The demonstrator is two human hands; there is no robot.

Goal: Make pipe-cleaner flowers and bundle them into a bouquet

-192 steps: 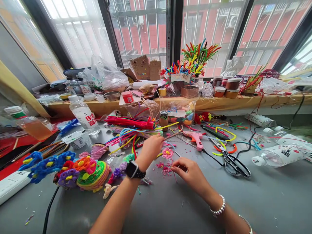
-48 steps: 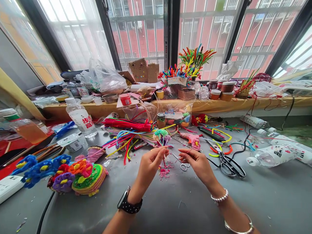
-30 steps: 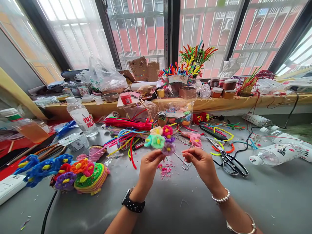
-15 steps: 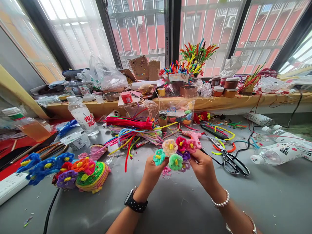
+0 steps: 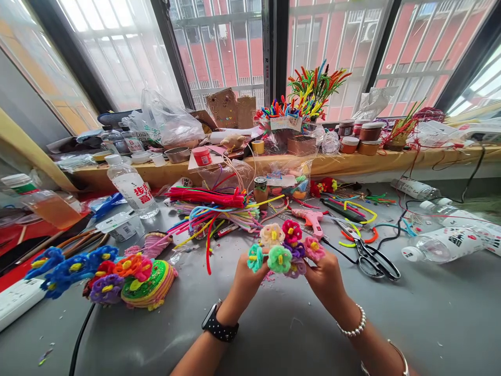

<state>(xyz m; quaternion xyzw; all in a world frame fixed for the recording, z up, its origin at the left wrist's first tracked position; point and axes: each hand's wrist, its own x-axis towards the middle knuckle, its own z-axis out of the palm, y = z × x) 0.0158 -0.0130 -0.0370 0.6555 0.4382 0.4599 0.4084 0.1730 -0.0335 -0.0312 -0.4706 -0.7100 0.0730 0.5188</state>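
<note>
Both my hands grip a cluster of pipe-cleaner flowers above the grey table: my left hand pinches under its teal bloom, my right hand under the pink one. Scissors lie near my right hand.

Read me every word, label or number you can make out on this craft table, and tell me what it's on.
Upright water bottle: red Chinese characters, too blurred to quote.
Lying bottle: black print, blurred.
Paper tag on the pipe cleaner bundle: too small.
Barcode label: too small.
Flower bunch in the left hand and right hand: no text.
</note>
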